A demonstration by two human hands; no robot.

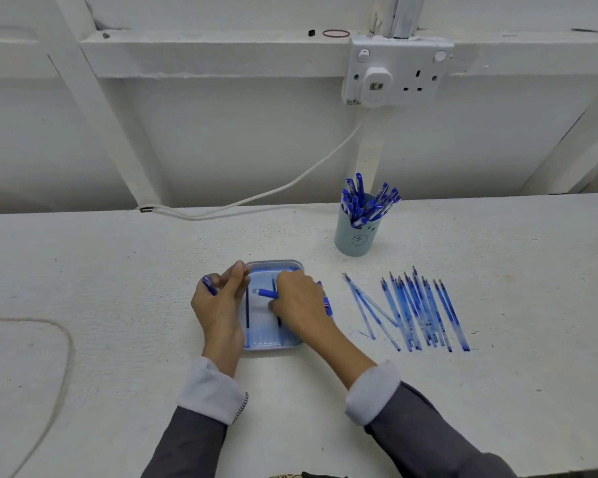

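A shallow blue tray [261, 343] lies on the white table in front of me, with thin dark refills lying lengthwise in it. My left hand [220, 305] sits at the tray's left edge, fingers curled round a blue pen part [209, 285]. My right hand [299, 301] reaches over the tray and grips a blue pen [326, 300] along its outer side. A blue cap piece [266, 292] pokes out at its fingertips. Whether the fingers pinch that cap I cannot tell.
A row of several blue refills [418, 310] lies on the table right of the tray. A pale cup [356, 232] full of blue pens stands behind them. A white cable [256, 198] runs from the wall socket [397, 72]. Another cord [63, 339] loops at the left.
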